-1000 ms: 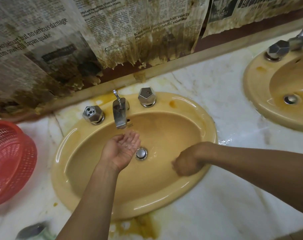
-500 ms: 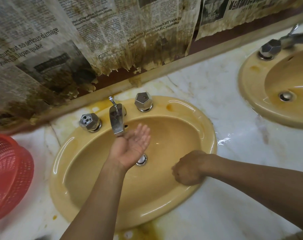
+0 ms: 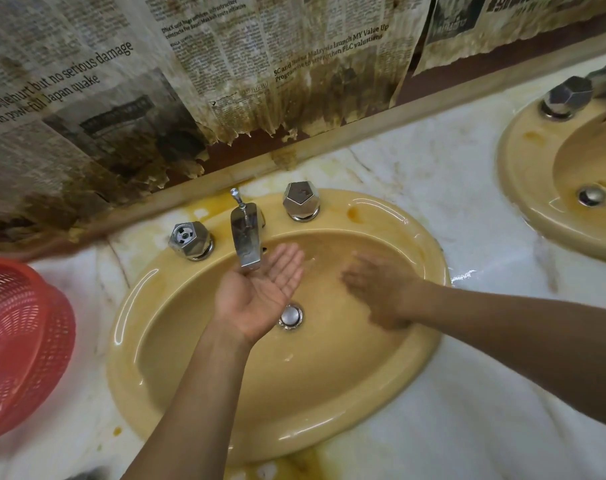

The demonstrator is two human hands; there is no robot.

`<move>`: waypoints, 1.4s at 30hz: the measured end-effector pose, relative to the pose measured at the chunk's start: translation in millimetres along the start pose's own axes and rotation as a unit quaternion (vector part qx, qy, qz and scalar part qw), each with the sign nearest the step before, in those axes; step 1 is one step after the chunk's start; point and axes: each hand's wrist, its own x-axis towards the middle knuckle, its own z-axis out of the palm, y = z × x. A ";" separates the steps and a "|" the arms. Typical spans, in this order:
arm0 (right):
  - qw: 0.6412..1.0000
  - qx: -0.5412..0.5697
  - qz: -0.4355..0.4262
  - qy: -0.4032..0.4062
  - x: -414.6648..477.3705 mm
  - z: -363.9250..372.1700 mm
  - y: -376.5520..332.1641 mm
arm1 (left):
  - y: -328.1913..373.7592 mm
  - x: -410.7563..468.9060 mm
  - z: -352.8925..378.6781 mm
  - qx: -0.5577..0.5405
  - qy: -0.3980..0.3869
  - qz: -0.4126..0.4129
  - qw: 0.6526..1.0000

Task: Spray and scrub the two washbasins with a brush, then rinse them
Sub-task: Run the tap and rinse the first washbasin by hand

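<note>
Plainly, this looks like the rinsing stage at the near washbasin, though that is a judgement: no brush and no spray bottle show anywhere in view, and both hands are bare inside the bowl. The left hand lies palm up and cupped, fingers loosely spread, directly under the spout of the tap, holding nothing; whether water is falling into it cannot be told. The right hand is blurred, palm down and opened flat against the bowl wall to the right of the tap, gripping nothing, apparently wiping or spreading water. The drain plug sits just below the tap, between the two wrists.

The basin's rim shines wet, yet orange-brown stains remain behind the tap and on the rim just beyond the right tap handle, so the cleaning here seems unfinished. The second washbasin lies well to the right of the tap, partly cut off by the frame edge, with a stain on its own rim; it probably needs rinsing as well.

The near basin is oval, its long axis running left to right along the marble counter, roughly parallel to the back ledge, the bowl opening upward and the tap spout pointing toward the person.
</note>
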 end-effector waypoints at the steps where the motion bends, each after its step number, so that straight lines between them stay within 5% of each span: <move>1: 0.996 -0.079 0.015 0.038 8.3 -4.3 11.2 | -0.2 -3.2 1.6 0.010 -0.011 -0.011 1.000; 5: 0.979 -0.132 0.018 0.156 38.4 -19.3 19.9 | 4.0 -7.7 -1.9 -0.017 -0.006 0.001 1.000; 8: 0.982 -0.124 0.012 0.140 36.5 -1.5 8.5 | 5.5 -13.4 -12.0 -0.004 -0.007 0.014 1.000; 12: 0.986 0.167 -0.007 0.015 24.0 10.9 -25.5 | 4.9 -24.3 -19.2 0.146 0.032 0.099 0.984; 14: 0.919 0.395 -0.009 -0.006 23.9 -11.4 -35.7 | 9.3 -26.5 -28.4 0.361 0.136 0.268 0.883; 16: 0.792 0.610 0.011 0.025 30.2 -39.1 -46.6 | 16.8 -25.0 -42.6 0.585 0.202 0.421 0.664; 18: 0.548 0.831 0.055 0.078 32.8 -70.8 -59.4 | 27.7 -20.9 -52.9 0.699 0.168 0.481 0.502; 20: 0.231 0.968 0.075 0.063 40.2 -96.1 -67.6 | 37.4 -14.7 -56.1 0.770 0.117 0.446 0.440; 22: -0.027 0.996 0.080 0.035 45.9 -116.2 -67.1 | 47.1 -5.5 -59.8 0.822 0.078 0.396 0.401; 23: -0.113 0.990 0.085 0.029 46.7 -124.0 -65.4 | 51.4 -0.8 -62.1 0.839 0.065 0.383 0.381; 25: -0.201 0.975 0.095 0.020 46.7 -132.3 -65.8 | 57.2 5.5 -65.2 0.860 0.055 0.367 0.350; 29: -0.268 0.961 0.065 0.005 32.6 -135.8 -69.3 | 57.8 9.2 -65.8 0.882 0.051 0.360 0.299; 34: -0.361 0.920 0.059 0.139 10.8 -128.6 -19.7 | 54.1 7.4 -64.8 0.879 0.060 0.359 0.308; 36: -0.356 0.912 0.082 0.185 8.3 -120.3 -1.9 | 52.5 5.8 -63.4 0.877 0.057 0.355 0.318; 38: -0.315 0.918 0.150 0.187 10.7 -109.9 -3.6 | 53.8 5.7 -62.4 0.877 0.054 0.349 0.326; 40: -0.268 0.926 0.212 0.158 14.1 -103.9 -24.2 | 55.7 7.1 -61.5 0.876 0.052 0.343 0.336; 42: -0.264 0.934 0.217 0.103 20.4 -105.0 -49.9 | 57.8 7.1 -59.4 0.873 0.046 0.341 0.346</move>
